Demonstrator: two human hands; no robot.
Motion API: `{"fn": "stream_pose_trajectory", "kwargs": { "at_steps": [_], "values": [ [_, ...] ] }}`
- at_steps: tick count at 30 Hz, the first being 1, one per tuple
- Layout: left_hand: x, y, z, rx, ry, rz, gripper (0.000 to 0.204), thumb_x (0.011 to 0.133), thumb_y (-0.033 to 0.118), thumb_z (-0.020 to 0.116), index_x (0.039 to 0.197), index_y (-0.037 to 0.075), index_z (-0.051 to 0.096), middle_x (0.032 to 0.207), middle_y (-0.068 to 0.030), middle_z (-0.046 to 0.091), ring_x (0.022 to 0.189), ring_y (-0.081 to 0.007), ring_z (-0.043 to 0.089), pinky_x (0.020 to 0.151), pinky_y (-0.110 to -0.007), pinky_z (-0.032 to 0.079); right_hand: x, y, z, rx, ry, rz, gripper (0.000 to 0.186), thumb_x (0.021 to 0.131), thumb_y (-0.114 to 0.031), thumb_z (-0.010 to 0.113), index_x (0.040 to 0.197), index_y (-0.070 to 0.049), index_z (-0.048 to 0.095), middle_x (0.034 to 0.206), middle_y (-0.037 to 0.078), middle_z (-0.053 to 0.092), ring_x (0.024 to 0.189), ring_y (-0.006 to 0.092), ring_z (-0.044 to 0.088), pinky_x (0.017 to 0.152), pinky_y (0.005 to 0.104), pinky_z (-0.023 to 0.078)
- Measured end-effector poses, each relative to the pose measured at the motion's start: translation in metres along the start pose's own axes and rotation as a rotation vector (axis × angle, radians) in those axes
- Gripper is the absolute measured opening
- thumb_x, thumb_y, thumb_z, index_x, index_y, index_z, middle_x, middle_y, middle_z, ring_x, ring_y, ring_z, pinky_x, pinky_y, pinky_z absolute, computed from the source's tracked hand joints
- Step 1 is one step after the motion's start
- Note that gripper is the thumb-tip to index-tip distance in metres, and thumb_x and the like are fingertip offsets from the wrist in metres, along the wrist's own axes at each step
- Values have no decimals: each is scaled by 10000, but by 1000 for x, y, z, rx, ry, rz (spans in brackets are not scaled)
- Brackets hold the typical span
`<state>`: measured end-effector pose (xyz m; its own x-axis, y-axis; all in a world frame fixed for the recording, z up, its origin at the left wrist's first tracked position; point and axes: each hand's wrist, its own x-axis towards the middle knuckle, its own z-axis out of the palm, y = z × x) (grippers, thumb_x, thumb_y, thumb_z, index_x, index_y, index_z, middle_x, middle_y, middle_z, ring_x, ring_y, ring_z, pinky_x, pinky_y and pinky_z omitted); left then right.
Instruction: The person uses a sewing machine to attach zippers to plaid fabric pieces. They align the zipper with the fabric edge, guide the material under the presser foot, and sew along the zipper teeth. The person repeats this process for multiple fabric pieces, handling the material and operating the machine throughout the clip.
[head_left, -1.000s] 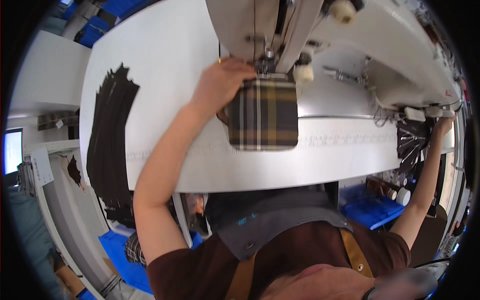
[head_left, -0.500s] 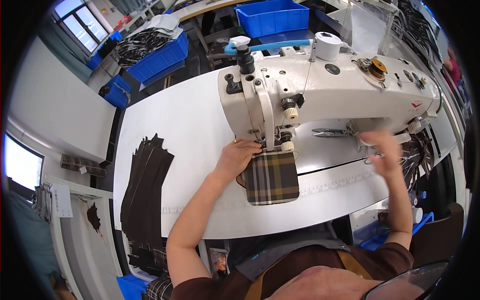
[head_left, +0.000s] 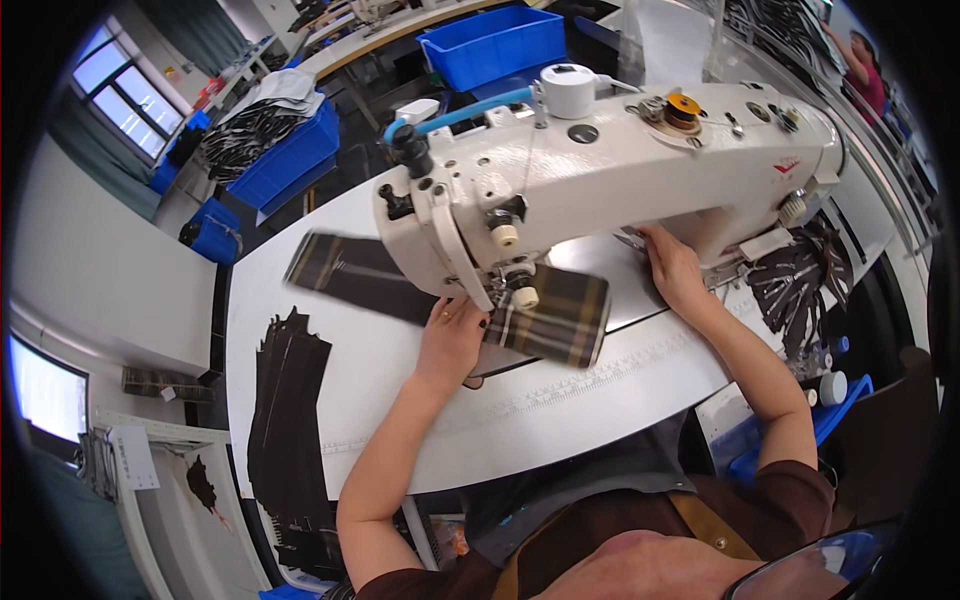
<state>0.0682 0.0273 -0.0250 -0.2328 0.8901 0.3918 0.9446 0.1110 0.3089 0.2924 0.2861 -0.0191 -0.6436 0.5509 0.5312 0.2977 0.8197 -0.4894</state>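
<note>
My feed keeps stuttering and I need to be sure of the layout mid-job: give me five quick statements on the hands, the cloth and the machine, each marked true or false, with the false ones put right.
1. The left hand touches the plaid cloth near the sewing machine. True.
2. The dark strips lie to the right of both hands. False: they lie to the left of both.
3. The right hand is beneath the machine's arm. True.
4. The sewing machine's body is bright blue. False: it is off-white.
5. A printed scale runs along the near part of the white table. True.
</note>
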Motion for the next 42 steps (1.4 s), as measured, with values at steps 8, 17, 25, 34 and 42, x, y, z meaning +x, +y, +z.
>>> {"fn": "stream_pose_trajectory", "kwargs": {
  "at_steps": [8, 17, 25, 34, 42],
  "values": [
    [-40, 32, -44, -706, -230, -264, 83, 869, 55, 586, 920, -10, 583, 1038, -139, 652, 748, -149, 600, 720, -303, 489, 5, 7, -1, 29, -23, 86, 404, 835, -366, 668, 1082, -60, 577, 749, 113, 640, 649, 258, 622, 624, 357, 490],
    [-133, 79, -61, -905, -146, -344, 55, 849, 45, 608, 893, 14, 596, 1077, -169, 667, 988, -232, 652, 1102, -483, 222, -24, -86, -22, 93, -227, -465, 295, 723, -147, 763, 961, -72, 607, 783, 74, 638, 674, 197, 637, 616, 309, 503],
    [-130, 79, -57, -952, -140, -347, 56, 875, 62, 589, 889, 10, 601, 1055, -160, 677, 989, -227, 648, 1110, -463, 203, -44, -146, 15, 93, -440, -872, 262, 715, -181, 746, 893, -78, 585, 739, 41, 578, 638, 219, 595, 579, 345, 469],
    [-129, 81, -61, -1000, -135, -362, 89, 877, 106, 596, 906, 27, 625, 1034, -146, 684, 1086, -254, 600, 1110, -485, 172, -34, -118, 30, 41, -372, -682, 215, 762, -168, 721, 888, -62, 584, 756, 63, 615, 652, 243, 615, 582, 340, 485],
    [-136, 71, -80, -1121, 872, -946, 451, 969, 227, 475, 1318, -52, 420, 1437, -191, 358, 1338, -278, 348, 1115, -387, 216, -31, -110, 12, -127, -381, -568, 511, 729, -179, 733, 1200, -90, 556, 1223, 113, 574, 1043, 288, 579, 874, 400, 463]
  ]
}}
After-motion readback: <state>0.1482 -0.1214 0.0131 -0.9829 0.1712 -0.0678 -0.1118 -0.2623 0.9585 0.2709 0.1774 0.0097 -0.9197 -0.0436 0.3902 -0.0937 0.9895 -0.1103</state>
